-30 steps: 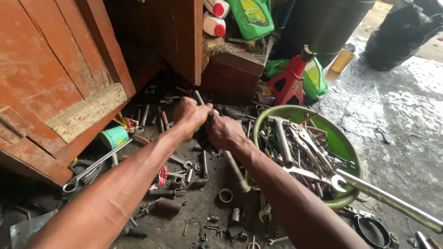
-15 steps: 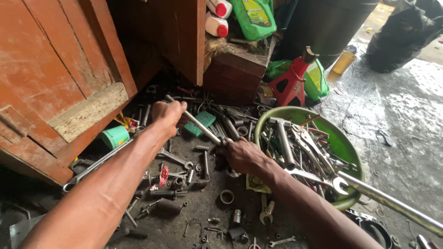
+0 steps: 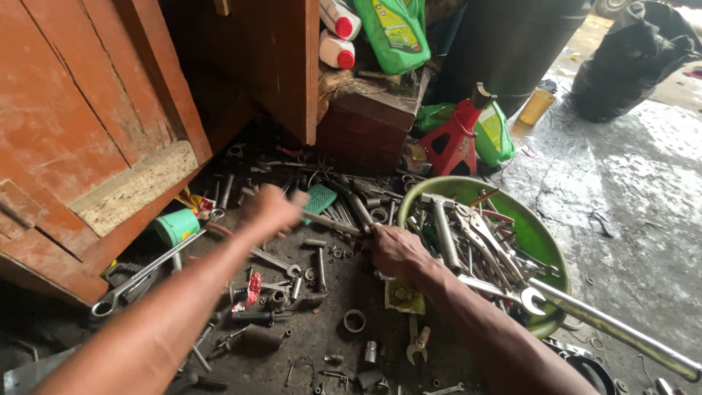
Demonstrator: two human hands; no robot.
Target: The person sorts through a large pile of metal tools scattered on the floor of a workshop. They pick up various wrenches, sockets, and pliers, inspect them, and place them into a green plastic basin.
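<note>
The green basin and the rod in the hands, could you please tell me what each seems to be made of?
The green basin looks like moulded plastic: even bright colour, smooth rolled rim, grime smears. The rod between left hand and right hand seems bare steel, dull grey with a faint sheen.

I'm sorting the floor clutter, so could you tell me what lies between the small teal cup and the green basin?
In the head view, both hands lie between the teal cup and green basin: left hand, right hand, sharing a thin metal rod over scattered sockets.

Bare forearms, sleeveless, ungloved hands (image 3: 395, 250)
</note>
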